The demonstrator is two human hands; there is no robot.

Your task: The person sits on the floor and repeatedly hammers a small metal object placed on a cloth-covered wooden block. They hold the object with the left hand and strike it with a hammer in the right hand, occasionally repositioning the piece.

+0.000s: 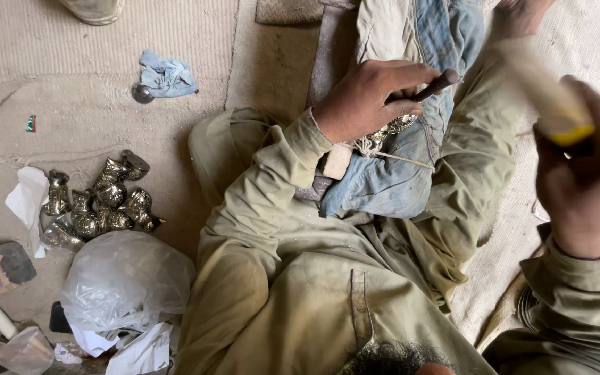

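On the blue cloth [390, 184], an ornate silvery metal piece [396, 126] is pinned by the left hand [366, 97], clamped on a dark punch [435, 85]; a blurred wooden mallet [546, 94] is gripped by the right hand [585, 170].

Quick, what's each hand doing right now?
Left hand: closed on a thin dark metal tool, tip at the ornate silvery metal piece.
Right hand: raised, closed around a blurred pale wooden handle.
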